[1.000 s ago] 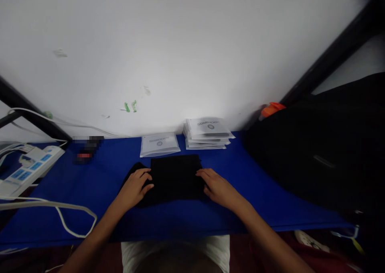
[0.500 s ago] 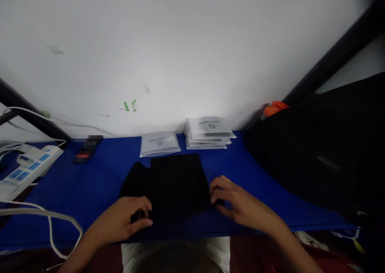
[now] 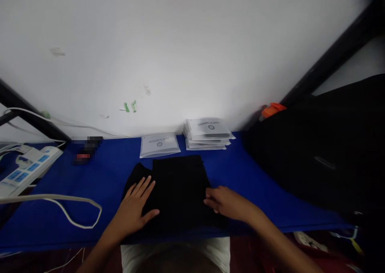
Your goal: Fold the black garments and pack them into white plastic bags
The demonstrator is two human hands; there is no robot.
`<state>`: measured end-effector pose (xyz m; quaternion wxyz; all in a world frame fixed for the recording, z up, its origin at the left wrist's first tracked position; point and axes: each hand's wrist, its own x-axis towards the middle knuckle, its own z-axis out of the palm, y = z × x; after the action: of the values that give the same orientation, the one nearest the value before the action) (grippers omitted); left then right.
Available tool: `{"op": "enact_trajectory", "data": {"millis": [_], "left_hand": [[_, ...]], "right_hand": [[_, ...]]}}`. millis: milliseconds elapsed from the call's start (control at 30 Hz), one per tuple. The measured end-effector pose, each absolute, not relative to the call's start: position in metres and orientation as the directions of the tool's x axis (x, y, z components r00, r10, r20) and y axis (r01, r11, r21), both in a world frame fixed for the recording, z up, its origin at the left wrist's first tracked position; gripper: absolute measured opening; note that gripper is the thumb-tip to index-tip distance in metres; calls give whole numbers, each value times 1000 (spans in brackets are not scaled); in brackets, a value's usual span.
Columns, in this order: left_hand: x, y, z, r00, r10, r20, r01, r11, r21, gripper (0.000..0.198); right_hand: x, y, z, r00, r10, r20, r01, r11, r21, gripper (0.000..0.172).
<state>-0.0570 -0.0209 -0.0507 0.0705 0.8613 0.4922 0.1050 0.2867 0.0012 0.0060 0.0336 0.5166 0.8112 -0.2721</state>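
A folded piece of black fabric [image 3: 180, 184], perhaps a garment, lies on the blue table cover [image 3: 258, 200] right in front of me. Its left part sticks out in a slanted point beyond a straighter folded panel. My left hand [image 3: 135, 208] rests flat on that left part, fingers spread and thumb apart. At the right edge of the fabric, my right hand [image 3: 225, 201] has its fingers curled together, pinching the cloth. Dark folds hide how much of it is between the fingertips.
Behind the fabric lie a single white printed pouch [image 3: 159, 145] and a stack of similar pouches [image 3: 209, 129] against the wall. A large black bag-like mass [image 3: 300, 156] fills the right side. To the left are a power strip [image 3: 31, 169], a loose white cable [image 3: 72, 198] and a pixelated object [image 3: 87, 150].
My left hand has moved from a curled grip at the fabric's lower left to lying flat on it. My right hand's fingers have closed at the right edge. The loose cable has shifted right.
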Motion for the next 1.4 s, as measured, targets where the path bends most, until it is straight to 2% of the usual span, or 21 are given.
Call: {"op": "enact_trajectory", "data": {"millis": [67, 133, 233, 300, 433, 533, 633, 733, 833, 933, 1000, 1100, 1233, 1400], "left_hand": [[-56, -24, -52, 487, 866, 111, 841, -500, 208, 83], [-55, -27, -53, 484, 868, 115, 844, -497, 200, 84], [-55, -28, -54, 485, 867, 116, 845, -499, 193, 84], [-56, -28, -54, 484, 867, 118, 846, -499, 191, 84], [-61, -29, -55, 483, 870, 98, 847, -492, 200, 84], [-62, -29, -55, 483, 872, 84, 842, -488, 231, 82], [-60, -28, -52, 423, 896, 134, 845, -444, 298, 77], [-50, -27, -42, 297, 923, 244, 838, -375, 396, 63], [-34, -24, -26, 193, 867, 460, 785, -417, 457, 49], [-17, -19, -13, 150, 718, 680, 766, -519, 379, 32], [-9, -15, -10, 200, 650, 733, 783, -556, 279, 20], [-6, -10, -13, 277, 664, 694, 809, -551, 204, 6], [-12, -8, -24, 286, 727, 624, 795, -544, 270, 11], [-25, -8, -30, 348, 745, 569, 737, -592, 325, 18]], "right_hand": [[291, 15, 10, -429, 863, -265, 879, 333, -340, 14], [298, 36, 17, -374, 924, -74, 904, 346, -252, 15], [312, 76, 24, -270, 919, 287, 947, 307, -90, 32], [320, 102, 25, -262, 882, 392, 960, 279, 13, 47], [327, 141, 16, -294, 868, 401, 956, 260, 137, 55], [327, 156, 12, -300, 865, 402, 952, 245, 185, 44], [325, 162, 18, -285, 870, 402, 955, 221, 199, 29], [313, 150, 32, -308, 846, 436, 949, 237, 209, 24], [282, 115, 44, -405, 762, 506, 914, 348, 208, 25], [240, 71, 39, -541, 684, 490, 829, 533, 171, 26], [218, 47, 25, -628, 627, 460, 755, 635, 164, 26], [203, 27, 2, -682, 581, 445, 703, 688, 180, 24], [213, 20, -17, -711, 564, 420, 666, 733, 142, 25], [244, 13, -25, -646, 610, 459, 687, 727, 1, 28]]}}
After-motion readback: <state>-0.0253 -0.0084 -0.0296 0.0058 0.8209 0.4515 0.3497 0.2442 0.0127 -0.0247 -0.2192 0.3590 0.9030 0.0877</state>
